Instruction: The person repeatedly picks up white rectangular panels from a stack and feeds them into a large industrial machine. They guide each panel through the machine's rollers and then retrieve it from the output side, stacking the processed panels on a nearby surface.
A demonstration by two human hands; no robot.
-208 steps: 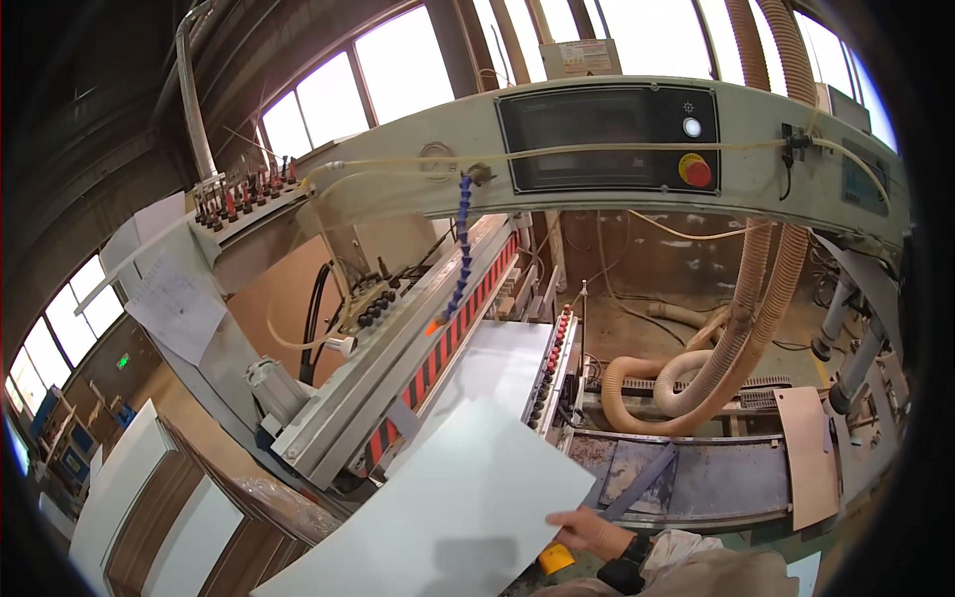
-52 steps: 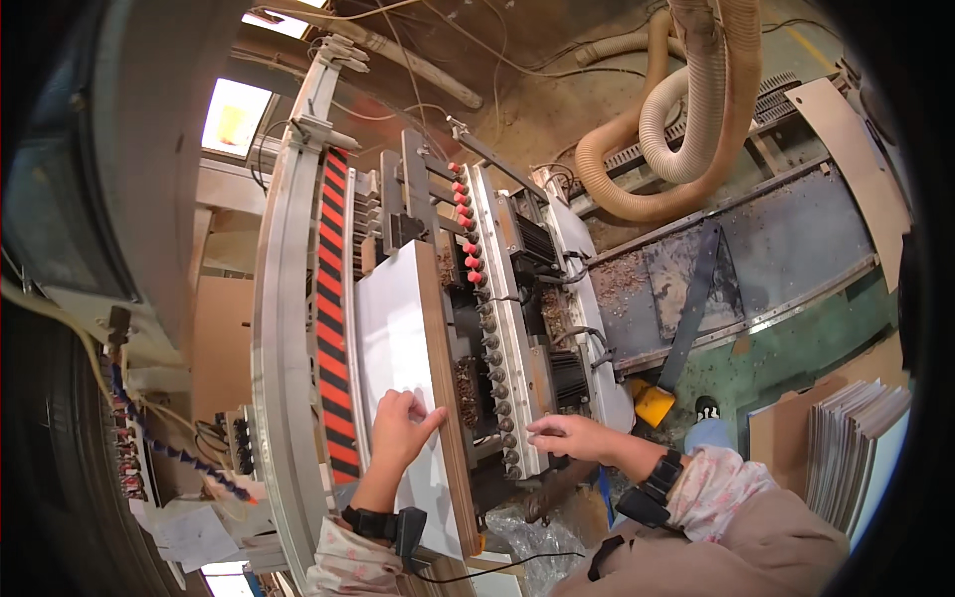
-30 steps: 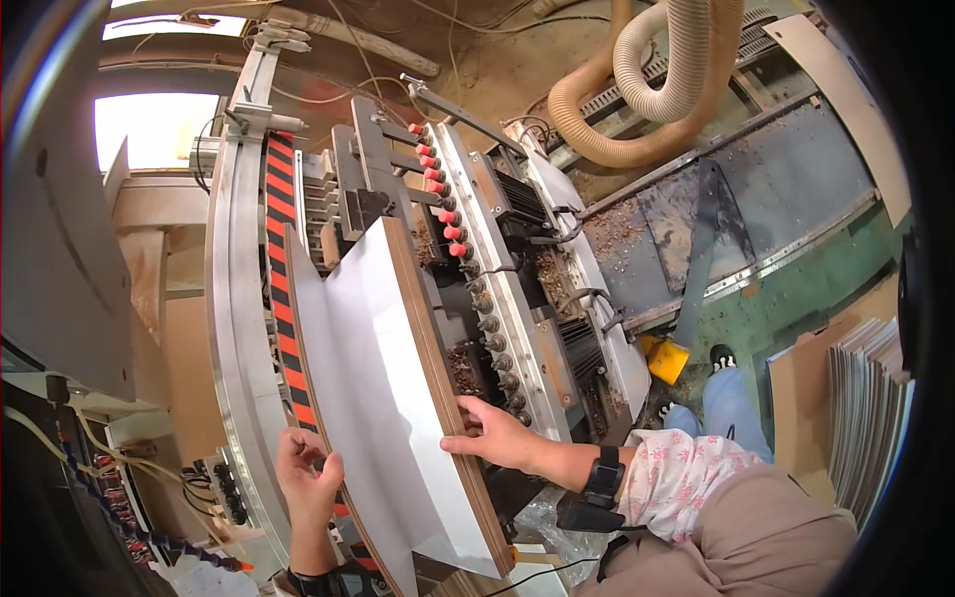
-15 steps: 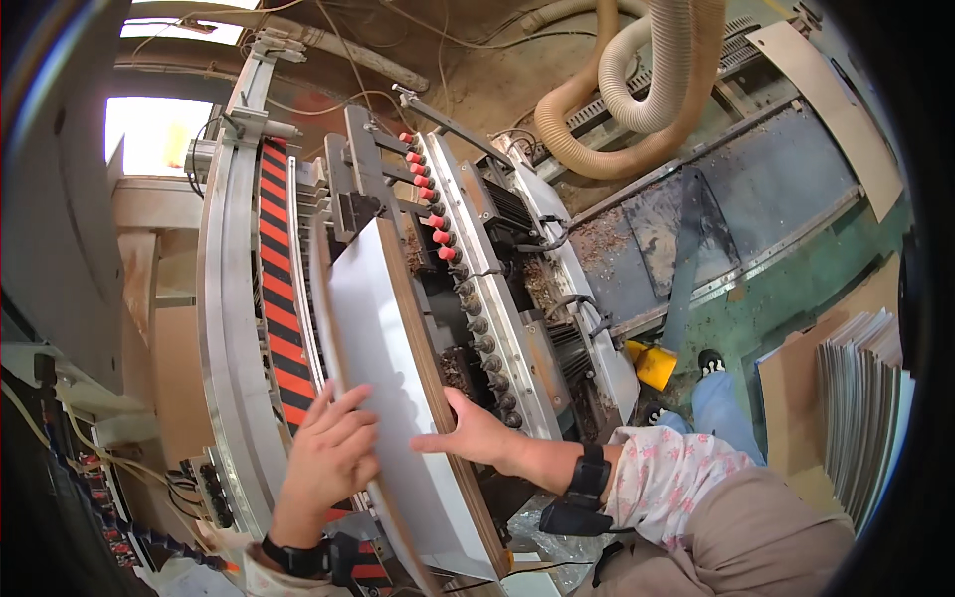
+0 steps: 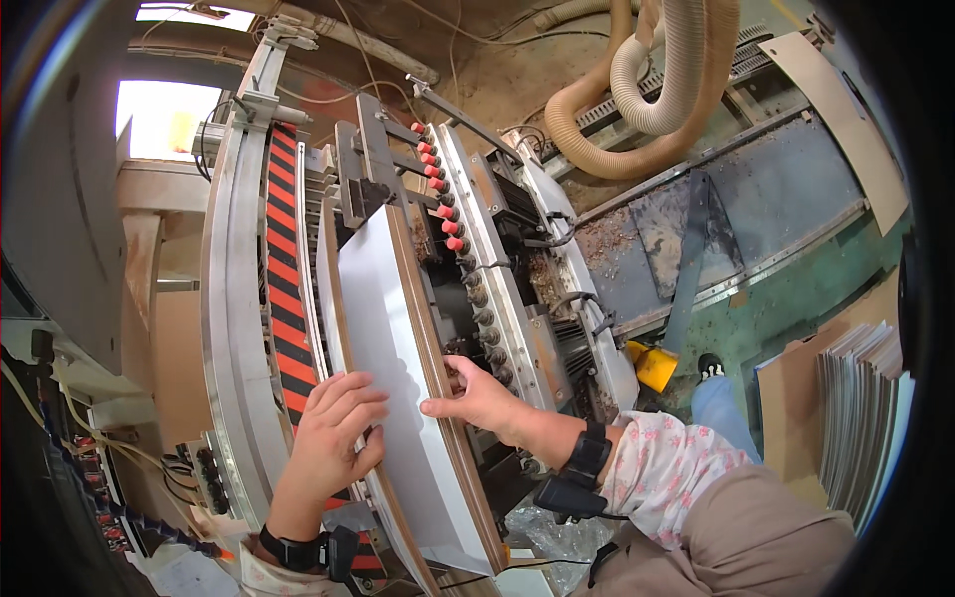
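A long white panel (image 5: 381,298) with brown edges stands steeply in a machine, its white face turned toward the left. My right hand (image 5: 482,398) grips its upper edge, thumb on the white face and fingers bent over the far side. The brown edge looks layered, and I cannot tell whether it is one panel or two pressed together. Close by on the left stands a second panel (image 5: 335,298), seen mostly as a narrow brown edge. Across that edge lies my left hand (image 5: 333,433), fingers loosely stretched and thumb apart. Whether it presses on the panel cannot be made out.
Red-capped fittings (image 5: 438,185) line the machine's metal rail on the right. A red-and-black striped strip (image 5: 283,259) runs along the left. Thick ribbed hoses (image 5: 647,90) hang at the back. Thin stacked sheets (image 5: 860,408) and a yellow object (image 5: 652,366) are at the right.
The left panel's brown edge shows wider now, as the panel has shifted or tilted. My left fingers have moved slightly right, and my right fingers have curled further over the white panel's edge.
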